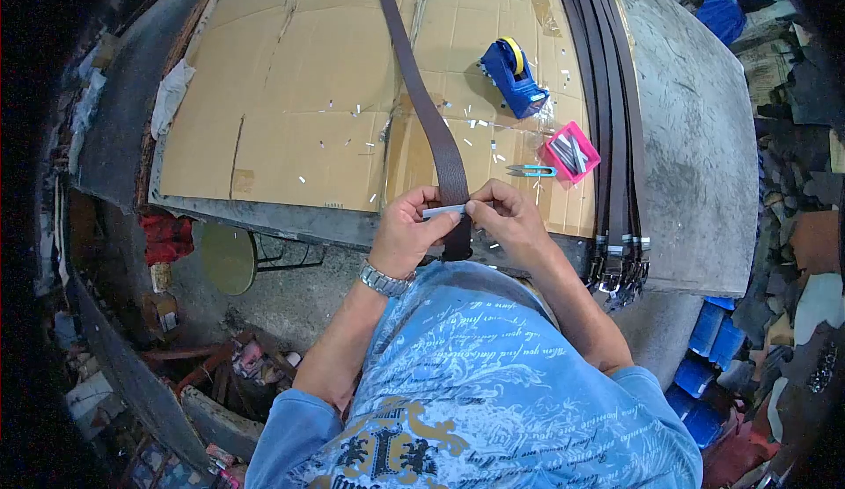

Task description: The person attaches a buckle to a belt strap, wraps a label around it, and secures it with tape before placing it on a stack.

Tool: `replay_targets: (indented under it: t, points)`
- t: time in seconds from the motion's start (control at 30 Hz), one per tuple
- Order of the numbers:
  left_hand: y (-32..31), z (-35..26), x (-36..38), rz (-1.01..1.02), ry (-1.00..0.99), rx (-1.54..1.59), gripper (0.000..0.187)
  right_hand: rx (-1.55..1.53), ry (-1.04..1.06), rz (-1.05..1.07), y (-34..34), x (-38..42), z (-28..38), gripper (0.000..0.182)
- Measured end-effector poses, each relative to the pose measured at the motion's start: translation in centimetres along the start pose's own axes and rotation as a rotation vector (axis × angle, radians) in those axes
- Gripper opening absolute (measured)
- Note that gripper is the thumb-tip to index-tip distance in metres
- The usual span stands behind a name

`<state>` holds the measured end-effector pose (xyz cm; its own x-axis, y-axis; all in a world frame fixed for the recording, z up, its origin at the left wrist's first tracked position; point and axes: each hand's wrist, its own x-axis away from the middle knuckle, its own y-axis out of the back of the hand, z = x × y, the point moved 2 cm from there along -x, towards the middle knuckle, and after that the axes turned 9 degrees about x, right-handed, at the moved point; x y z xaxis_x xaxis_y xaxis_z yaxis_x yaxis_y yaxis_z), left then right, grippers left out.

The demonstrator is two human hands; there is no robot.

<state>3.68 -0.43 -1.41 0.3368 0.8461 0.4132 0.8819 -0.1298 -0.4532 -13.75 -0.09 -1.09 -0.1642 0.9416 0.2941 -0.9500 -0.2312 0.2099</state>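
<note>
A long dark brown leather belt (pixel 429 115) runs down the cardboard towards me, its near end hanging by the table edge. My left hand (pixel 403 230) is closed at the belt's left side, its thumb and fingers pinching a narrow white strip (pixel 437 213) that lies across the belt. My right hand (pixel 510 220) is closed at the belt's right edge, with thumb and forefinger pinched at the strip's other end. The fingertips partly hide that end and the belt beneath.
A blue tape dispenser (pixel 519 84), teal-handled thread snips (pixel 532 171) and a pink tray (pixel 592 144) of strips rest on the cardboard (pixel 308 75). Small white scraps lie scattered about. Several buckled belts (pixel 616 119) are lined up at the right. A round stool (pixel 228 260) stands below left.
</note>
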Motion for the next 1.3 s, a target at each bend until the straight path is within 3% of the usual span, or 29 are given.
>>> replay_targets:
  t: [0.3,0.37,0.43,0.47,0.53,0.57,0.6,0.87,0.97,1.07,1.1,1.13,1.2,1.23,1.3]
  points:
    - [0.1,0.3,-0.8,0.053,0.061,-0.061,0.019,-0.054,-0.041,0.035,0.9,0.3,-0.3,0.016]
    - [-1.1,-0.6,-0.4,0.067,0.038,-0.023,0.021,0.231,-0.064,0.021,1.4,0.4,-0.2,0.023]
    - [-0.3,0.0,-0.5,0.038,0.025,-0.239,0.027,0.265,-0.071,0.009,1.1,0.2,-0.6,0.029]
    - [0.1,0.6,-0.9,0.077,-0.023,-0.289,0.029,0.189,-0.149,0.005,0.8,0.1,-1.3,0.028]
    - [0.0,2.0,-1.4,0.11,-0.12,-0.178,0.033,0.149,-0.034,-0.046,0.9,-0.5,-3.2,0.017]
    - [-0.2,1.9,-1.2,0.05,-0.18,-0.303,0.033,0.004,-0.034,-0.055,0.6,-0.4,-2.7,0.01]
    - [-0.4,1.4,-0.9,0.002,-0.219,-0.419,0.033,0.064,0.028,-0.095,0.6,-0.8,-3.5,0.008]
    - [0.6,0.6,-0.3,-0.146,-0.261,-0.631,0.024,0.06,0.031,-0.022,-0.7,-1.0,-1.0,0.009]
    - [0.6,0.4,0.0,-0.112,-0.303,-0.477,0.025,0.071,0.011,0.01,-0.7,-0.9,-0.1,0.007]
    - [0.3,-1.1,0.9,-0.025,-0.114,-0.261,0.025,0.004,0.057,0.031,-0.3,-0.4,1.4,0.011]
    - [0.7,0.2,-0.2,0.065,-0.174,-0.184,0.026,0.011,0.091,0.05,0.1,-0.2,2.0,0.013]
    - [0.1,-1.0,0.4,0.056,-0.071,-0.116,0.027,0.033,0.036,0.059,0.6,-0.2,1.6,0.016]
    - [-1.1,-3.6,1.8,0.103,-0.07,-0.091,0.03,-0.017,0.031,0.087,1.3,0.1,1.5,0.021]
    - [-1.1,-3.4,1.6,0.098,-0.139,-0.123,0.025,-0.072,-0.041,0.063,1.1,0.3,2.3,0.021]
    - [-1.0,-2.7,1.3,0.066,-0.073,0.019,0.024,0.034,0.07,-0.058,1.1,0.1,2.8,0.019]
